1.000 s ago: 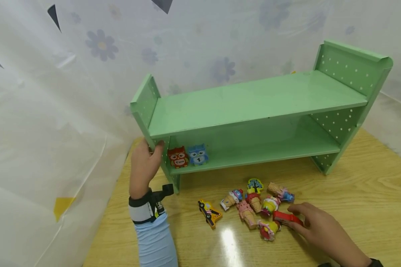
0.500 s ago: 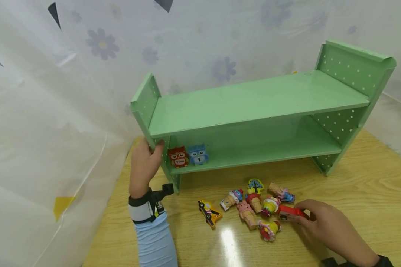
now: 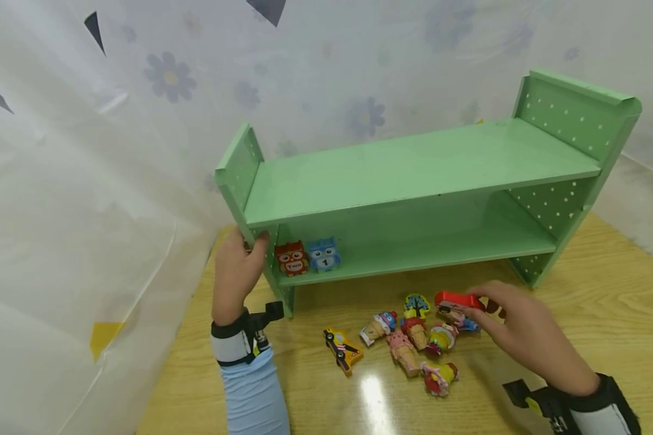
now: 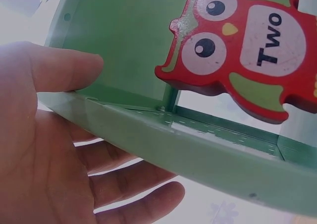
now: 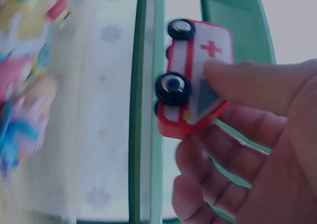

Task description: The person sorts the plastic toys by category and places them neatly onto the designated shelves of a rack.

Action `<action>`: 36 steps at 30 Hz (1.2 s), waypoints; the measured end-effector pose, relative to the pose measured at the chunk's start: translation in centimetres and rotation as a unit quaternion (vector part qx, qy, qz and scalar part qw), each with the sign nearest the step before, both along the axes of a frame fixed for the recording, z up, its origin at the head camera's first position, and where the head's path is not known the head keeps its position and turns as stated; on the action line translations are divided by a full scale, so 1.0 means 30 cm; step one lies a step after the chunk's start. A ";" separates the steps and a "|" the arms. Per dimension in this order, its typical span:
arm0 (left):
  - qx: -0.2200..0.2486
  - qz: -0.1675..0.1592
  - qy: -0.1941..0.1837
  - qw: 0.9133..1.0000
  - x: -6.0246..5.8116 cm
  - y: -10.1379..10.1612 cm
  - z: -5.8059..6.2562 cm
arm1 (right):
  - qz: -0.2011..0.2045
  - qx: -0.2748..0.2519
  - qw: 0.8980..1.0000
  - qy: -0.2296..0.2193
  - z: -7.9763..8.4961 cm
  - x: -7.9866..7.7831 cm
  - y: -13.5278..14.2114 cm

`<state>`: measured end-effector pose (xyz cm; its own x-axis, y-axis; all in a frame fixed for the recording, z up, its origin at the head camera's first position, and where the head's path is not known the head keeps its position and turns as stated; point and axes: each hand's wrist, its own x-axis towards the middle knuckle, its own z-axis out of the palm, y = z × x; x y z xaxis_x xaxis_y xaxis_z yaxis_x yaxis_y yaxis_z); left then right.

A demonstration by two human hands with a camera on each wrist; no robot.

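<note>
Left hand [image 3: 238, 272] grips the left side panel [image 3: 242, 168] of the green shelf [image 3: 413, 166], thumb inside, fingers outside. Right hand [image 3: 522, 332] pinches the red toy ambulance [image 3: 454, 299], thumb on the red-cross side — toy sits in front of the shelf, over the table [image 3: 588, 302], overlapping the blue cone figure [image 3: 469, 325] in the head view; can't tell if they touch. On the lower level, at its left end, 2 owls stand just beside each other: red owl [image 3: 292, 258], marked Two, and blue owl [image 3: 323, 254], marked 1. Tree piece [image 3: 416, 305], yellow toy vehicle [image 3: 343, 351] and other cone figures, incl. pink cone figure [image 3: 402, 353], lie on the table. Risks: a low swing could knock the cone figures; ambulance could clip the shelf's front edge if held too low; hold looks near 1 end, so a bump could twist it loose; wheels may roll if set down on them. Left-hand tug could shift the shelf — owls likely topple.
</note>
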<state>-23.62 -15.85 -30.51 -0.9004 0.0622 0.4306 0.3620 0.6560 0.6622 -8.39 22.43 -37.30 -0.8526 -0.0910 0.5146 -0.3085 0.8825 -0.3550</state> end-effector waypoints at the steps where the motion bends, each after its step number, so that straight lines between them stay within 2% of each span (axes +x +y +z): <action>1: 0.001 -0.001 0.000 1.000 0.000 -0.001 0.001 | 0.003 -0.003 1.000 0.014 0.006 -0.012 -0.014; 7: 0.005 -0.004 0.008 1.000 0.002 0.000 -0.003 | 0.042 -0.028 0.997 0.053 0.057 -0.091 -0.099; 10: 0.005 -0.005 0.010 1.000 0.004 0.002 0.000 | 0.064 -0.034 0.996 0.059 0.084 -0.126 -0.133; 17: 0.004 -0.011 0.010 1.000 0.003 0.005 0.001 | 0.084 -0.047 0.993 0.066 0.121 -0.180 -0.185; 26: 0.007 -0.013 0.019 1.000 0.001 0.005 -0.001 | 0.089 -0.050 0.993 0.056 0.145 -0.265 -0.253; 36: 0.011 -0.012 0.021 1.000 -0.002 0.001 -0.005 | 0.093 -0.066 0.993 0.016 0.130 -0.347 -0.305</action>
<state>-23.67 -15.82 -30.65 -0.8794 0.0731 0.4704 0.4058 0.6318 0.6604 -18.81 13.28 -33.38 -0.8102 -0.1747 0.5595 -0.4746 0.7557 -0.4513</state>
